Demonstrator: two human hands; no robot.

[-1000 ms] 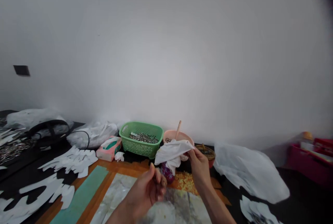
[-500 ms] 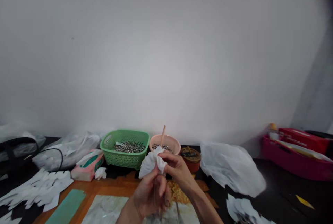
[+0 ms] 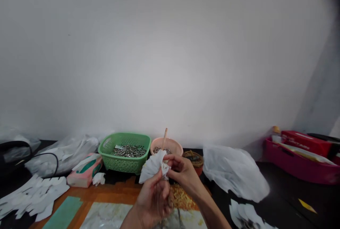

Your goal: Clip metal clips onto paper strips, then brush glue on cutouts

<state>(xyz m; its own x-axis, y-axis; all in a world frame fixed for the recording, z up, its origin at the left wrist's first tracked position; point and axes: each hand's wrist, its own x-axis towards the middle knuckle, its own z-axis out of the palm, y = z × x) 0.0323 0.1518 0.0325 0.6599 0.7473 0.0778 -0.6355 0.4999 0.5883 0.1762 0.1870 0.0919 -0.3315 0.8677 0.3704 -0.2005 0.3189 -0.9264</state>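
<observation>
A white piece of thin, pleated material (image 3: 152, 168) is held up between my two hands, fanning out to the left. My left hand (image 3: 154, 200) pinches its lower edge between thumb and fingers, palm turned up. From the right, my right hand (image 3: 182, 170) grips the gathered edge with thumb and fingertips. Behind the material rises a slim wooden stick (image 3: 165, 137); its lower end is hidden, so I cannot tell whether it rests in the pink basket (image 3: 174, 146) behind. Yellowish dried crumbs (image 3: 182, 197) lie beneath my right wrist.
A green basket (image 3: 124, 165) of small metal pieces stands behind, with a tissue box (image 3: 85, 172) to its left. White cut pieces (image 3: 32, 195) lie far left. A brown-rimmed pot (image 3: 195, 161), plastic bag (image 3: 235, 172) and magenta basket (image 3: 300, 168) are on the right.
The pleated material is spread a little wider and flatter to the left. My right fingers have shifted slightly along its gathered edge. The whole view has turned slightly.
</observation>
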